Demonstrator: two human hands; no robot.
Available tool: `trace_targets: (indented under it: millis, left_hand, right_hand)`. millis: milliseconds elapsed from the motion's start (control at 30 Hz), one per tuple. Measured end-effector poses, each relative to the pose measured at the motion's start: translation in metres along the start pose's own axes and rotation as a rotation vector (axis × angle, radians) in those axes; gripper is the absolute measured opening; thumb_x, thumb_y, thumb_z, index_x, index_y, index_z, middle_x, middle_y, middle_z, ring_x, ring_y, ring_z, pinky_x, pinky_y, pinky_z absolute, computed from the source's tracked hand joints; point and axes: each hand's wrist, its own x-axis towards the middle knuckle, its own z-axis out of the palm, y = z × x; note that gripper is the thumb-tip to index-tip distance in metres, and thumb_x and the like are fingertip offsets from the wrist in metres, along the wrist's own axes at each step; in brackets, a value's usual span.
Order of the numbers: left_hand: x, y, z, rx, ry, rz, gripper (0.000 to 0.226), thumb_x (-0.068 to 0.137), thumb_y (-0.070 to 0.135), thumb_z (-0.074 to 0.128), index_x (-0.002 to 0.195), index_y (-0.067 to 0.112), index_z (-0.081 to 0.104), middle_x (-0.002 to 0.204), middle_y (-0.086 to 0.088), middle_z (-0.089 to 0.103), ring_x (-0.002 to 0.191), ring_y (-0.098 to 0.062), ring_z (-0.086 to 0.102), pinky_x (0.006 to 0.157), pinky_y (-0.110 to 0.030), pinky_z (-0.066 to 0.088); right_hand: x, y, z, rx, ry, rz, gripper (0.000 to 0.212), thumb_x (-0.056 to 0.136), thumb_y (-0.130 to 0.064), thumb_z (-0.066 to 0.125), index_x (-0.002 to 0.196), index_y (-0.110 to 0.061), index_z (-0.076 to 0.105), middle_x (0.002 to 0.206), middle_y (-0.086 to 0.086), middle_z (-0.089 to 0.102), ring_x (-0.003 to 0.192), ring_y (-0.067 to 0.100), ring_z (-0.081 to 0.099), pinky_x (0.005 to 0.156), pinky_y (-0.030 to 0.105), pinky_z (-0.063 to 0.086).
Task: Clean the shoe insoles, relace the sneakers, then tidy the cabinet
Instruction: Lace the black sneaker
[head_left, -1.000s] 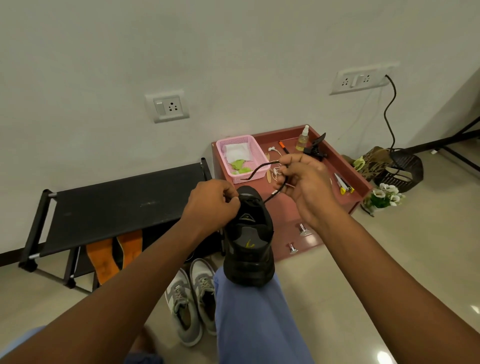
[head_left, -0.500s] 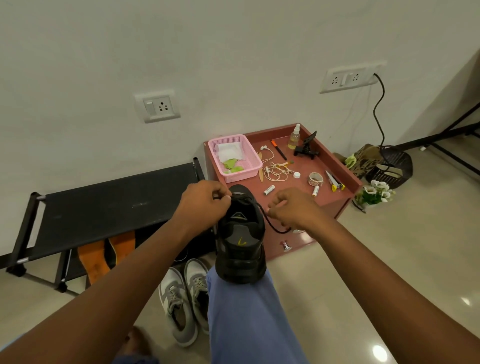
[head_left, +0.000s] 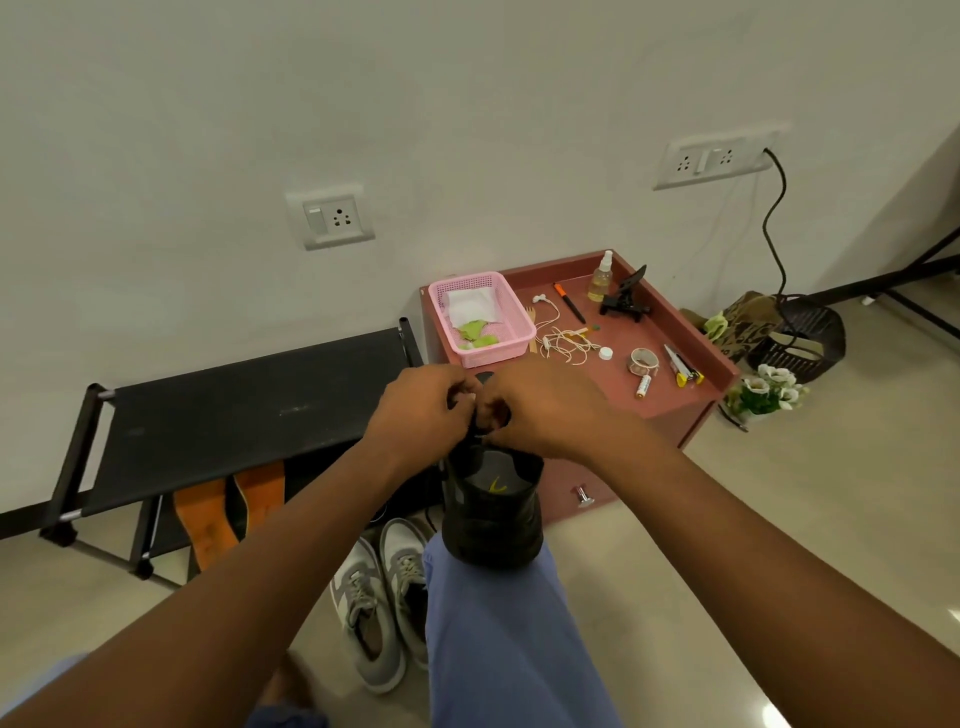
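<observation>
A black sneaker (head_left: 491, 512) stands heel-toward-me on my blue-clad knee. My left hand (head_left: 421, 410) and my right hand (head_left: 540, 405) meet over its upper, fingers curled and pinching the black lace, which is mostly hidden between them. Two orange insoles (head_left: 228, 506) lean under the black shoe rack (head_left: 234, 415). A pair of grey sneakers (head_left: 382, 597) lies on the floor by my leg. The red cabinet (head_left: 670, 410) stands just behind the shoe.
On the cabinet top lie a pink basket (head_left: 483, 317), white earphones (head_left: 563, 340), a spray bottle (head_left: 601, 278), a phone stand (head_left: 626, 296), tape, pens and a battery. A dark basket (head_left: 802, 338) and white flowers (head_left: 769, 389) sit on the floor to the right.
My right hand, which held the lace stretched out over the cabinet, has come back down to the shoe and now meets my left hand at the lacing.
</observation>
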Motion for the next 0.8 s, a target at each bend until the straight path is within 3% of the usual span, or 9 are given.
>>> trace_targets:
  millis: [67, 133, 267, 400, 500, 600, 733, 800]
  left_hand:
    - [0.0, 0.0, 0.002, 0.021, 0.002, -0.001, 0.019, 0.099, 0.017, 0.058, 0.097, 0.033, 0.069, 0.097, 0.006, 0.072, 0.087, -0.011, 0.067, 0.083, -0.034, 0.058]
    - [0.0, 0.0, 0.003, 0.046, 0.01, -0.007, 0.017, 0.099, 0.018, 0.057, 0.102, 0.027, 0.071, 0.1, 0.003, 0.072, 0.089, -0.015, 0.067, 0.086, -0.04, 0.059]
    - [-0.002, 0.002, 0.006, 0.071, 0.006, 0.003, 0.022, 0.1, 0.017, 0.055, 0.111, 0.024, 0.072, 0.105, 0.001, 0.073, 0.094, -0.017, 0.067, 0.092, -0.044, 0.058]
    - [-0.003, 0.002, 0.007, 0.056, -0.011, -0.014, 0.025, 0.102, 0.016, 0.051, 0.114, 0.023, 0.071, 0.11, 0.0, 0.072, 0.097, -0.019, 0.066, 0.093, -0.044, 0.057]
    - [-0.006, 0.0, 0.008, 0.006, -0.016, -0.022, 0.023, 0.099, 0.02, 0.048, 0.107, 0.022, 0.069, 0.101, 0.001, 0.068, 0.09, -0.016, 0.063, 0.088, -0.045, 0.057]
    - [-0.014, 0.0, 0.009, -0.075, -0.043, -0.022, 0.027, 0.085, 0.032, 0.047, 0.103, 0.022, 0.064, 0.098, 0.002, 0.061, 0.09, -0.017, 0.059, 0.086, -0.045, 0.054]
    - [-0.015, 0.0, 0.009, -0.13, -0.058, -0.019, 0.029, 0.079, 0.035, 0.056, 0.107, 0.029, 0.06, 0.109, 0.006, 0.059, 0.099, -0.016, 0.058, 0.085, -0.032, 0.048]
    - [-0.011, 0.0, 0.007, -0.125, -0.057, -0.009, 0.026, 0.083, 0.027, 0.066, 0.108, 0.031, 0.061, 0.111, 0.007, 0.059, 0.099, -0.014, 0.058, 0.081, -0.026, 0.045]
  right_hand:
    - [0.007, -0.003, -0.005, -0.161, -0.016, -0.063, 0.012, 0.086, -0.04, 0.071, 0.077, -0.032, 0.069, 0.079, -0.008, 0.059, 0.075, 0.021, 0.058, 0.06, 0.029, 0.046]
    - [0.013, -0.005, -0.007, -0.222, -0.082, -0.089, 0.016, 0.088, -0.033, 0.068, 0.073, -0.033, 0.063, 0.077, -0.005, 0.056, 0.073, 0.024, 0.057, 0.061, 0.03, 0.047]
    - [0.016, -0.008, -0.001, -0.336, -0.15, -0.098, 0.004, 0.095, -0.024, 0.064, 0.091, -0.024, 0.062, 0.074, 0.0, 0.045, 0.072, 0.026, 0.05, 0.062, 0.032, 0.041]
    - [0.018, -0.009, 0.002, -0.385, -0.159, -0.094, 0.019, 0.093, -0.018, 0.066, 0.089, -0.023, 0.048, 0.068, -0.002, 0.035, 0.072, 0.025, 0.048, 0.063, 0.034, 0.04]
    - [0.02, -0.009, 0.004, -0.364, -0.129, -0.073, 0.01, 0.091, -0.021, 0.067, 0.099, -0.018, 0.061, 0.081, 0.002, 0.053, 0.079, 0.028, 0.056, 0.064, 0.034, 0.043]
    - [0.018, -0.005, 0.008, -0.299, -0.061, -0.064, 0.02, 0.09, -0.027, 0.067, 0.109, -0.019, 0.066, 0.1, 0.008, 0.066, 0.091, 0.031, 0.065, 0.067, 0.034, 0.047]
    - [0.015, 0.0, 0.013, -0.263, 0.065, -0.072, 0.018, 0.089, -0.036, 0.065, 0.103, -0.025, 0.068, 0.095, 0.005, 0.066, 0.086, 0.029, 0.065, 0.062, 0.032, 0.039]
    - [0.012, 0.003, 0.014, -0.227, 0.123, -0.069, 0.012, 0.087, -0.036, 0.064, 0.096, -0.027, 0.067, 0.089, 0.003, 0.065, 0.081, 0.027, 0.063, 0.059, 0.031, 0.037]
